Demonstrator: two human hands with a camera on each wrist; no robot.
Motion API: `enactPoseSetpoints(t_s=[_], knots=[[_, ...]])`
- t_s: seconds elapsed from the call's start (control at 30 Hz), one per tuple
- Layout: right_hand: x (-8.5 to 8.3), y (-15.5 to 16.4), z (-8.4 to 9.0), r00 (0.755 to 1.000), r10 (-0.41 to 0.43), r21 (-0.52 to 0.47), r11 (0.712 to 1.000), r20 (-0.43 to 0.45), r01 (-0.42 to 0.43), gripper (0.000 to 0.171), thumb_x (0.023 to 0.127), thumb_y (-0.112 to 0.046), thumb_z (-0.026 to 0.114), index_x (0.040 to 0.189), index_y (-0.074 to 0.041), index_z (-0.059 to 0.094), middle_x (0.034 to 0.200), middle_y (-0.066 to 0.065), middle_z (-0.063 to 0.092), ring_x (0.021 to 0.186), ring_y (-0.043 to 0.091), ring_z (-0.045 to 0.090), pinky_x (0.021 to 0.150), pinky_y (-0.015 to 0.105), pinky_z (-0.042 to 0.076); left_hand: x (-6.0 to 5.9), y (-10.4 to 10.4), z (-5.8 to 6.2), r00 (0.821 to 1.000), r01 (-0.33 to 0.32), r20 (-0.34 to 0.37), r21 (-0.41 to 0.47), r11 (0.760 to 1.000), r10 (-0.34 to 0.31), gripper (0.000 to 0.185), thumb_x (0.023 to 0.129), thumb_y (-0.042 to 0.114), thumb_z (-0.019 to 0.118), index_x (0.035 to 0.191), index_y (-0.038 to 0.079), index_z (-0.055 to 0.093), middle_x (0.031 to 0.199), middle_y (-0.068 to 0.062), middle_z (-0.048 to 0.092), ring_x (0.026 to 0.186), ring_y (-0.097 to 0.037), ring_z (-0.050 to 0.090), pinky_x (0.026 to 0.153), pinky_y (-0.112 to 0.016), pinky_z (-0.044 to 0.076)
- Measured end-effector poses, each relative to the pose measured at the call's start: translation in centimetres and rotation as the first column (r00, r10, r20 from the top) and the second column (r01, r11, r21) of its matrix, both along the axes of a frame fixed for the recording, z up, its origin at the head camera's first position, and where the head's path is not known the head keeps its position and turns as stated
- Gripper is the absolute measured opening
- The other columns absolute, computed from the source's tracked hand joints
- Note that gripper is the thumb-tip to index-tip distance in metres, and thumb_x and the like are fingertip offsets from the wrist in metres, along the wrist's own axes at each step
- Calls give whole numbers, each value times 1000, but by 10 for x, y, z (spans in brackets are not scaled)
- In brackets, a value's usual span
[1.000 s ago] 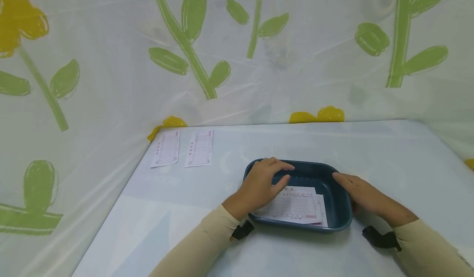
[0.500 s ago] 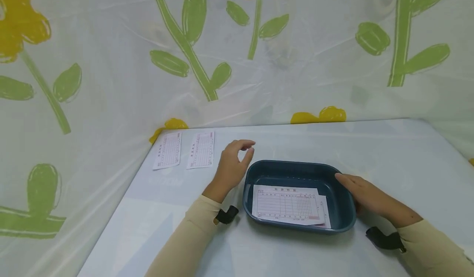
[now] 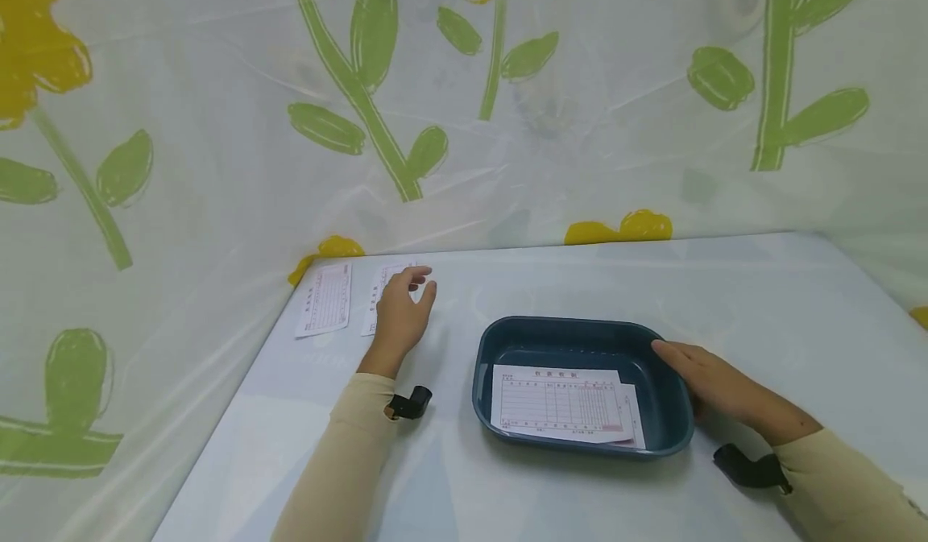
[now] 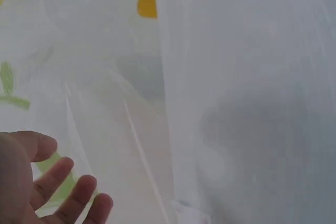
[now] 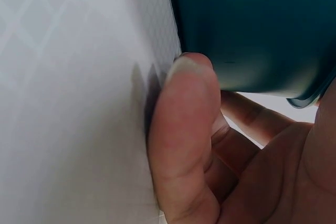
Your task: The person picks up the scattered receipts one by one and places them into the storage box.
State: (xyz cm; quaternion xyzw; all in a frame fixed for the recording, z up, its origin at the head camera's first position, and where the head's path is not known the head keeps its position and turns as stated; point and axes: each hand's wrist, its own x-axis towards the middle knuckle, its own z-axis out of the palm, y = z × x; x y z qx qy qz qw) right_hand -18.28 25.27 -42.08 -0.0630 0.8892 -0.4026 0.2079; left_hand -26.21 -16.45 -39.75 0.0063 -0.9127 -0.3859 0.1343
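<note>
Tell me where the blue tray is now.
In the head view, the dark blue tray sits right of centre on the white table, with the right grip at its right end.

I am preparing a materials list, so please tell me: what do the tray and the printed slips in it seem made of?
The tray is probably rigid plastic, dark blue-green and smooth with a slight gloss: its rounded walls catch soft highlights, though enamelled metal remains possible. The printed slips look like thin, matte paper: white sheets with fine lines and no shine.
</note>
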Motion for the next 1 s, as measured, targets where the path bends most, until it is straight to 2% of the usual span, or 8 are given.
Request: enactPoseSetpoints(t_s=[0.13,0.23,0.43,0.57,0.67,0.83,0.9,1.0], knots=[[-1,1,-1,1000,0,0,1000,-5,0,77,107,-53,21,152,9,25,129,31,49,64,24,59,56,39,54,-6,-14,-6,995,-87,43,-17,996,87,37,99,27,58,135,15,58,130,-11,61,122,-29,53,102,-54,35],[0,1,-1,1000,-2,-4,1000,-5,2,77,107,-53,22,152,9,26,128,30,50,64,24,59,55,39,54,-8,-23,-9,990,-113,82,-20,993,114,40,99,26,58,137,15,55,132,-13,59,124,-31,52,102,-55,35],[2,0,-2,1000,-6,-12,1000,4,6,76,107,-52,23,152,8,27,125,27,53,64,24,58,56,38,53,-10,-37,-10,984,-100,149,-29,995,103,48,99,25,57,144,13,48,141,-16,53,130,-35,48,108,-55,37],[1,-1,0,1000,-7,-6,1000,-13,7,74,107,-52,24,152,7,30,121,24,56,62,25,59,55,38,53,-11,-46,-9,976,-78,196,-71,994,91,55,100,25,55,151,12,40,149,-21,46,137,-40,43,112,-55,37],[0,-1,-1,1000,-9,-14,1000,-11,9,75,107,-52,25,152,7,29,122,25,55,62,24,59,55,38,53,-12,-53,-10,961,-55,264,-111,992,82,62,100,27,54,155,11,32,155,-24,38,143,-43,36,116,-57,32],[0,0,-2,1000,-7,-33,999,1,7,74,107,-52,26,152,7,30,122,24,56,63,25,60,55,39,54,-14,-60,-17,915,-6,399,-146,989,65,73,100,29,55,160,9,18,161,-26,25,150,-45,23,121,-57,22],[0,1,-3,1000,-10,-35,999,2,10,74,106,-53,27,151,5,31,119,23,57,62,25,60,55,40,54,-14,-61,-20,901,10,430,-158,987,60,76,100,30,55,161,9,14,163,-26,22,151,-44,21,122,-57,20],[0,2,-4,1000,-13,-35,999,1,13,73,106,-53,27,151,4,32,119,23,58,62,25,61,55,40,55,-14,-62,-23,893,62,449,-205,977,38,79,99,31,55,161,7,12,163,-25,20,151,-44,19,122,-57,19]])
